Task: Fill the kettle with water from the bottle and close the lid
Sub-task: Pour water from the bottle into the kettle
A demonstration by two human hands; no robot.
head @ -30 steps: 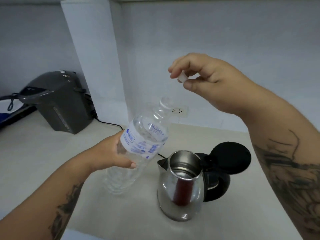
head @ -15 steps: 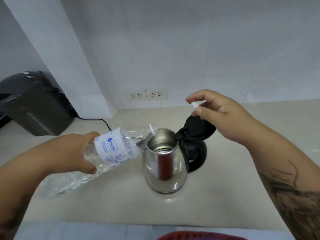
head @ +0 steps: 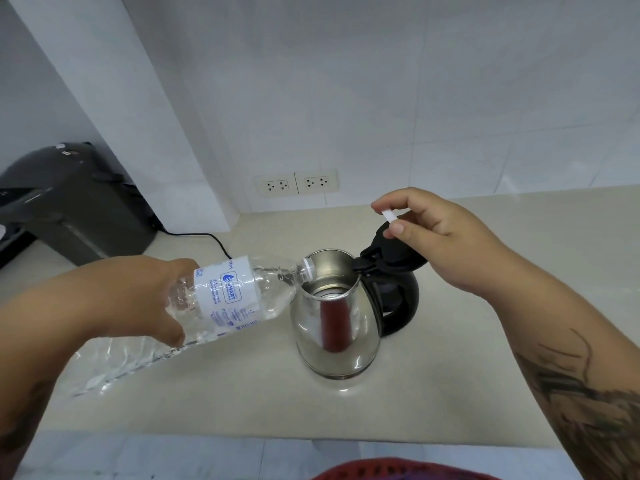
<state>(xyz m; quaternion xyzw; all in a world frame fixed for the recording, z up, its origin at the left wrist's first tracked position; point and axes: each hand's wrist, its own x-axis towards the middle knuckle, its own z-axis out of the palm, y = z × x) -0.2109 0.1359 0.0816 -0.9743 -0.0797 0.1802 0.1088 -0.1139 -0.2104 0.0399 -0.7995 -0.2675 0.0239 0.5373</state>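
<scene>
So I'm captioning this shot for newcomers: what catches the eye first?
The clear plastic water bottle, tipped by the left hand so its mouth meets the open shiny steel kettle at centre. Just above, the right hand pinches the small white cap.

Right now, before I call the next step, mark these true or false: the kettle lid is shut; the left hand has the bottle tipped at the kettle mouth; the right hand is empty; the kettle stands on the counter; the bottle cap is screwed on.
1. The kettle lid is shut. False: it is flipped open.
2. The left hand holds the bottle tipped, neck at the kettle mouth. True.
3. The right hand is empty. False: its fingers pinch the white bottle cap.
4. The kettle stands on the counter. True.
5. The cap is screwed on the bottle. False: it is off.
</scene>
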